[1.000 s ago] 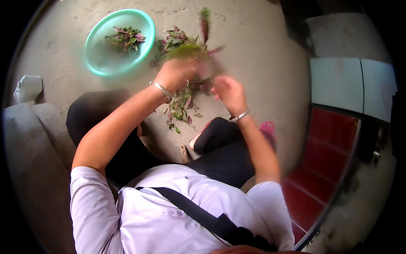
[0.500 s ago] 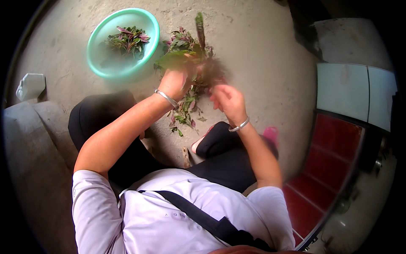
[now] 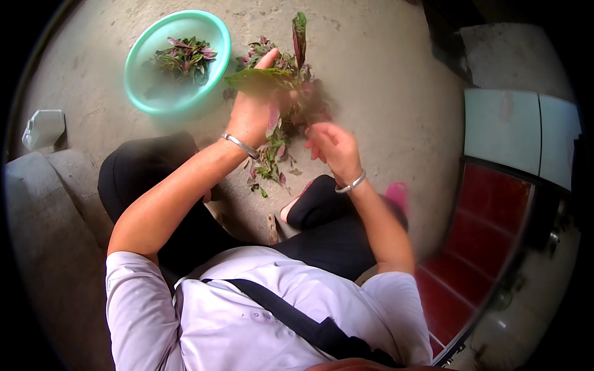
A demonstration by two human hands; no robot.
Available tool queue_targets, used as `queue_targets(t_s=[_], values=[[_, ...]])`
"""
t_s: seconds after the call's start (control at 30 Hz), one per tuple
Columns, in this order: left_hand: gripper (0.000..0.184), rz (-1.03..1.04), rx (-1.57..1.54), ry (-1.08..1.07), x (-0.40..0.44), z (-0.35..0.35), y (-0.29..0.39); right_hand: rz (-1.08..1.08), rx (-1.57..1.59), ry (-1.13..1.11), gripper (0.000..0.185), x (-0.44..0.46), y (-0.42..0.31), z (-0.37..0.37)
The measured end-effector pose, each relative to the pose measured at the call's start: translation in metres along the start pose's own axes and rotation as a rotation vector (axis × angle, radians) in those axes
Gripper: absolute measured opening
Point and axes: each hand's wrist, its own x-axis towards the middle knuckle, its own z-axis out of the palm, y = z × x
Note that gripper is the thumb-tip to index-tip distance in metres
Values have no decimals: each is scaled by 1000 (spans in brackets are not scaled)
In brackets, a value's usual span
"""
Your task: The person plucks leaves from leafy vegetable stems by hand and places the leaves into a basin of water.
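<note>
- A round turquoise plastic basin (image 3: 139,59) is set on the rough grey-beige concrete floor (image 3: 383,68); a small heap of green-and-purple leaves (image 3: 185,59) is contained in it.
- A leafy bunch of green-and-purple stems (image 3: 303,93) is held up off the floor, just right of the basin; partly blurred, one long leaf pointed upright, one broad leaf laid across the hand.
- The bunch is grasped by the bare left hand (image 3: 252,117), near the basin's right side; one digit is stretched out past the leaves.
- The bare right hand (image 3: 334,148) is placed farther right of the basin, at the bunch's lower edge; thumb and fingers are curled together, but whether a stem is pinched cannot be told.
- Loose green-and-purple sprigs (image 3: 271,164) are scattered on the floor, right of the basin and nearer the body than it.
- A silver metal bangle is worn on each wrist.
- A white faceted plastic container (image 3: 43,128) is seen left of the basin, nearer the body.
- Shiny dark-red tiles (image 3: 476,241) and pale blue-green panels (image 3: 501,130) are seen well right of the basin.
- Black trousers (image 3: 139,173) and a pale lilac shirt (image 3: 247,321) are worn, on the body side of the basin.
</note>
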Motion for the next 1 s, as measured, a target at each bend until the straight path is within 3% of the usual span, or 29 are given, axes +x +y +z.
queue_targets(t_s=[0.07,0.1,0.2,0.3,0.4,0.7,1.0], values=[[59,-116,-5,57,-1,-2,17,-23,5,-6,16,0,-1,-2],[44,-212,-132,39,2,-4,15,0,17,-11,16,0,-3,-3],[34,-2,299,7,1,-10,4,95,75,-47,16,-1,-10,-7],[31,-490,-91,-137,3,-10,10,205,174,-124,16,-3,-16,-12],[25,-593,-361,-211,4,-8,0,264,267,-143,14,-6,-22,-11],[17,-615,-483,-252,4,-8,1,278,461,-215,14,-5,-22,-18],[14,-608,-483,-86,3,-12,9,168,283,-169,16,-5,-21,-19]])
